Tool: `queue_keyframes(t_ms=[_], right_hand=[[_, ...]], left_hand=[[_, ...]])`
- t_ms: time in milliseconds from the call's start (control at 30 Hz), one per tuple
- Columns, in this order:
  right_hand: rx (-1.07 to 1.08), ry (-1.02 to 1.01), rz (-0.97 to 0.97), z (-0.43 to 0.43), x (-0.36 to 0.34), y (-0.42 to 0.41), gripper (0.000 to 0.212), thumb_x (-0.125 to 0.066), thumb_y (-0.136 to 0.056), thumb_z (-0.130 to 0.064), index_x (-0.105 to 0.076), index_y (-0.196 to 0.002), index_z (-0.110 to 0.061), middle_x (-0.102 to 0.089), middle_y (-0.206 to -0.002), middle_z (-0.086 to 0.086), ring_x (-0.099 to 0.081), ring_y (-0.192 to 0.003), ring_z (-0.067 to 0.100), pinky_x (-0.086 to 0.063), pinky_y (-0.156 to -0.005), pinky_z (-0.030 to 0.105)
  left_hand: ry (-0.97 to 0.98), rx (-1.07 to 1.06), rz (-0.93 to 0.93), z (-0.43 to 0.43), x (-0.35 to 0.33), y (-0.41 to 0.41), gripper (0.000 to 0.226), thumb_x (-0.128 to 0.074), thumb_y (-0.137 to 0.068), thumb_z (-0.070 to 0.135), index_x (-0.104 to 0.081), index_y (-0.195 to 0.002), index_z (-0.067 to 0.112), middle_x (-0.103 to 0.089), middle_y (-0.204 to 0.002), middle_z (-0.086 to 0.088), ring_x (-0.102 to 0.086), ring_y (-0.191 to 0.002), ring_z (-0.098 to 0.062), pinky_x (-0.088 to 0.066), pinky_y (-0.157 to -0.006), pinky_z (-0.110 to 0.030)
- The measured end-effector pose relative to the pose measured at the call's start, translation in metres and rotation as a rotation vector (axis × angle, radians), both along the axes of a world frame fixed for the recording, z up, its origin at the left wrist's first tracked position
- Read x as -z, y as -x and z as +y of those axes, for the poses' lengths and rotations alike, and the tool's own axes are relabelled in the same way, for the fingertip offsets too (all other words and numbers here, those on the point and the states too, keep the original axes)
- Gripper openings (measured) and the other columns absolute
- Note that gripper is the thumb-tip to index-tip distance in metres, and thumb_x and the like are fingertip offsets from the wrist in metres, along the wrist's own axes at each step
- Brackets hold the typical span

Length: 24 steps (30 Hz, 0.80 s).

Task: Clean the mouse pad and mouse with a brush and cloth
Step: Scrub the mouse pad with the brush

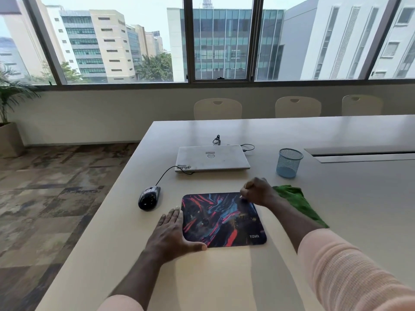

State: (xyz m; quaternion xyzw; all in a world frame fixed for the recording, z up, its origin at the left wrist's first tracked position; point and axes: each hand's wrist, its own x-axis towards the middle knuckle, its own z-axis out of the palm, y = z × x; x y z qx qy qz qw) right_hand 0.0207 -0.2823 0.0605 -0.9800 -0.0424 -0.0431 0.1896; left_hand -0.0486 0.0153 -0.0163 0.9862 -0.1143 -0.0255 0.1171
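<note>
Head cam: left hand (pixel 171 232) lying flat, fingers apart, pinning near-left edge of multicoloured rectangular fabric mouse pad (pixel 222 218) on pale table (pixel 336 198). Right hand (pixel 257 191) fisted over pad's far-right corner, gripping thin brush (pixel 243 192), mostly hidden. Black wired mouse (pixel 149 197) sitting left of pad; green cloth (pixel 298 202) lying right.

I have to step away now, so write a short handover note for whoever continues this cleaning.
Left hand: open, flat on the white table, bracing the colourful printed mouse pad at its left edge.
Right hand: grip closed on a thin brush, mostly hidden, at the pad's far right corner.
Black wired mouse lies left of the pad; green cloth lies right.
Left: finish brushing, mouse, wiping.
</note>
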Motion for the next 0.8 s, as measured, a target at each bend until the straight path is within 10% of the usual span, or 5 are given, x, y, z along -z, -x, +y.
queue_keyframes(t_ms=[233, 500, 700, 800], right_hand=[[0.015, -0.148, 0.29, 0.017, -0.009, 0.003, 0.017, -0.063, -0.08, -0.023, -0.063, -0.065, -0.014, -0.068, -0.068, 0.007, -0.069, -0.06, 0.023, -0.06, -0.061, 0.036], [0.088, -0.082, 0.082, -0.008, -0.008, 0.007, 0.018, -0.068, -0.079, -0.025, -0.07, -0.065, -0.014, -0.062, -0.064, 0.008, -0.058, -0.066, 0.017, -0.043, -0.06, 0.022], [0.074, -0.271, 0.454, -0.009, -0.012, 0.009, 0.013, -0.064, -0.083, -0.011, -0.068, -0.073, -0.002, -0.07, -0.064, 0.015, -0.07, -0.057, 0.026, -0.06, -0.055, 0.034], [0.108, -0.337, 0.336, -0.006, -0.014, 0.004, 0.018, -0.066, -0.081, -0.01, -0.063, -0.063, -0.007, -0.068, -0.069, 0.02, -0.067, -0.061, 0.03, -0.059, -0.066, 0.042]], left_hand=[[0.005, -0.004, -0.003, 0.0, -0.001, 0.0, 0.157, -0.031, -0.041, 0.109, 0.002, -0.158, 0.008, 0.003, -0.167, -0.006, 0.006, -0.153, -0.014, 0.007, -0.123, -0.031], [0.004, 0.0, -0.008, 0.0, 0.0, 0.0, 0.157, -0.031, -0.042, 0.109, 0.001, -0.158, 0.008, 0.002, -0.167, -0.007, 0.005, -0.153, -0.016, 0.006, -0.123, -0.031], [0.003, 0.003, -0.016, 0.0, 0.001, 0.0, 0.156, -0.03, -0.043, 0.109, 0.001, -0.158, 0.008, 0.002, -0.166, -0.007, 0.005, -0.153, -0.015, 0.006, -0.123, -0.031], [-0.003, 0.005, -0.013, 0.0, 0.001, 0.0, 0.156, -0.03, -0.043, 0.109, 0.002, -0.158, 0.008, 0.003, -0.166, -0.007, 0.006, -0.153, -0.016, 0.005, -0.123, -0.032]])
